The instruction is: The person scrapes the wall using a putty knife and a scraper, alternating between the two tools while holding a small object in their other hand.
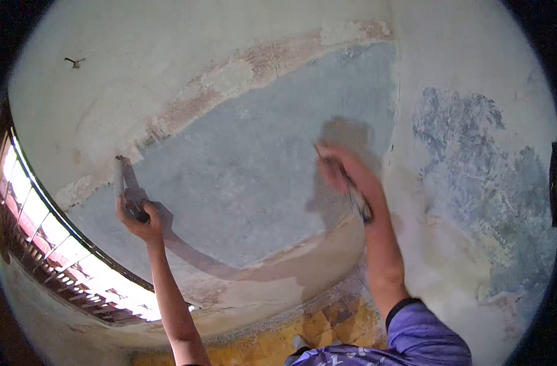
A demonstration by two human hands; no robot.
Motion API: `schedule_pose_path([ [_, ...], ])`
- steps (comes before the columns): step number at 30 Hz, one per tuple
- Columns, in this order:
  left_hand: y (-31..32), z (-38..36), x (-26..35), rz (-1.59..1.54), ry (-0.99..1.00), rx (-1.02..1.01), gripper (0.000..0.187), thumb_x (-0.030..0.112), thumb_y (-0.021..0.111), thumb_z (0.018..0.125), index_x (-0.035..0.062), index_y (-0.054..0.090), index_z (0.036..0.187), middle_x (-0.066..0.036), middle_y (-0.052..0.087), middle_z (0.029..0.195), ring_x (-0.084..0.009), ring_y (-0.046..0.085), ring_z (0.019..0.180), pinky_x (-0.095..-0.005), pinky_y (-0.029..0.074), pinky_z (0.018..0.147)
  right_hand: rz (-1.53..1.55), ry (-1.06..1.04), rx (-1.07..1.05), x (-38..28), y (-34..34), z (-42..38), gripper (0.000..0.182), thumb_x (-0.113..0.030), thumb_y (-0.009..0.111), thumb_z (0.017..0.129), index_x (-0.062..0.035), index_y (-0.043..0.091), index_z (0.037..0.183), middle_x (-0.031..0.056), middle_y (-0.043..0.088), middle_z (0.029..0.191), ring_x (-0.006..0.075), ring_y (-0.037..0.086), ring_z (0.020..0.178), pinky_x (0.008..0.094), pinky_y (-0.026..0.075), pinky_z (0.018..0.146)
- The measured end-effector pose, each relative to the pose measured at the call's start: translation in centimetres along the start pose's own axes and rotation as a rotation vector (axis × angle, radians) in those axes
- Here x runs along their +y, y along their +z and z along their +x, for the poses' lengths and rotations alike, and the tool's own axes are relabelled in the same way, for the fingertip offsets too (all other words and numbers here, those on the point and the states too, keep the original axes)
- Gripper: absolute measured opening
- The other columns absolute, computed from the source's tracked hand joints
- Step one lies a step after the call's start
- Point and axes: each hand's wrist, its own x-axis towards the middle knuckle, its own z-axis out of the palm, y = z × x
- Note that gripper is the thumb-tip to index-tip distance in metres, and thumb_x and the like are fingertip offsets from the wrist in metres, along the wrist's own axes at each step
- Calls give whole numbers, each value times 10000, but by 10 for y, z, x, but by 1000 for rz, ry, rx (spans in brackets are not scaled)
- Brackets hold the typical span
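My left hand (pixel 145 226) is raised at the left of the wall, fingers wrapped round a narrow grey tool with a dark handle (pixel 119 178). This tool points upward near the lower edge of a blue-grey patch (pixel 242 165), and its shadow falls on the wall beside it. Over the right part of the patch, my right hand (pixel 342 171) closes on a thin, flat, trowel-like tool (pixel 356 201), seen nearly edge-on. Motion blurs this hand, and the fingers hide part of the tool. A dark shadow lies on the wall just behind it.
Bare, rough plaster (pixel 223 79) borders the patch above. A hook (pixel 75 62) sticks out at upper left. Low on the left is a bright barred window (pixel 52 244). The adjoining right wall (pixel 455 146) has mottled blue areas. Yellowish floor tiles (pixel 278 341) show below.
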Motion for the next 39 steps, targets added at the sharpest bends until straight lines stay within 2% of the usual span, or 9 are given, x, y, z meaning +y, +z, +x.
schedule_pose_path([
  [4, -3, 4, 7, -68, -2, -23, 608, 122, 612, 883, -16, 306, 1390, -225, 493, 1299, -313, 532, 1146, -413, 437, 939, 353, 202, 322, 224, -41, -119, 358, -343, 387, 995, -102, 560, 797, 12, 545, 680, 109, 512, 574, 259, 419, 520],
  [6, -21, -10, 13, -56, -42, -18, 651, 168, 617, 905, -18, 253, 1411, -234, 473, 1311, -332, 527, 1155, -441, 408, 984, 446, 296, 231, 377, -75, -212, 258, -271, 468, 953, -83, 568, 806, 25, 566, 724, 143, 528, 627, 293, 431, 567],
  [9, -67, -71, 56, 88, -167, -12, 694, 220, 601, 939, -26, 181, 1433, -245, 420, 1348, -356, 496, 1200, -477, 363, 1039, 922, 633, 390, 448, -64, -343, 200, -224, 503, 920, -39, 567, 877, 80, 591, 809, 175, 559, 701, 296, 450, 641],
  [14, -160, -285, 159, -54, -721, -154, 746, 248, 608, 920, -19, 167, 1458, -196, 249, 1492, -362, 306, 1355, -494, 239, 1111, 943, 715, 577, 450, -57, -450, 204, -189, 522, 913, -12, 523, 1015, 107, 588, 886, 197, 570, 734, 302, 474, 659],
  [17, -195, -268, 278, -185, -1102, -161, 639, -87, 611, 795, 33, 388, 1382, -129, 469, 1319, -197, 533, 1072, -318, 455, 881, 936, 699, 589, 440, -64, -446, 259, -168, 533, 908, 5, 496, 1097, 124, 586, 932, 211, 577, 754, 306, 488, 670],
  [20, -224, -300, 314, -309, -1368, -241, 735, -112, 528, 798, 55, 251, 1458, -115, 383, 1402, -185, 510, 1088, -306, 455, 855, 908, 639, 543, 431, -78, -421, 333, -147, 545, 903, 21, 470, 1180, 141, 584, 979, 224, 583, 774, 311, 502, 681],
  [27, -220, -339, 290, -340, -1133, -488, 685, -18, 613, 805, 12, 287, 1408, -160, 522, 1242, -204, 542, 1077, -334, 449, 862, 990, 603, 315, 398, -131, -298, 473, -131, 586, 873, 37, 441, 1291, 158, 592, 1039, 179, 574, 700, 244, 478, 529],
  [34, -174, -282, 266, -361, -1014, -563, 707, -45, 633, 756, -6, 323, 1390, -145, 656, 1000, -217, 628, 923, -334, 486, 801, 1015, 326, 502, 289, -36, -213, 434, -98, 552, 873, 19, 444, 1277, 184, 595, 1127, 200, 556, 655, 278, 429, 477],
  [39, -168, -277, 256, -331, -1060, -547, 749, -30, 654, 751, -1, 294, 1407, -153, 641, 1049, -221, 621, 956, -332, 482, 812, 813, 592, 415, 308, 4, -220, 496, -39, 543, 823, -20, 429, 1306, 212, 592, 1164, 228, 563, 663, 294, 440, 503],
])
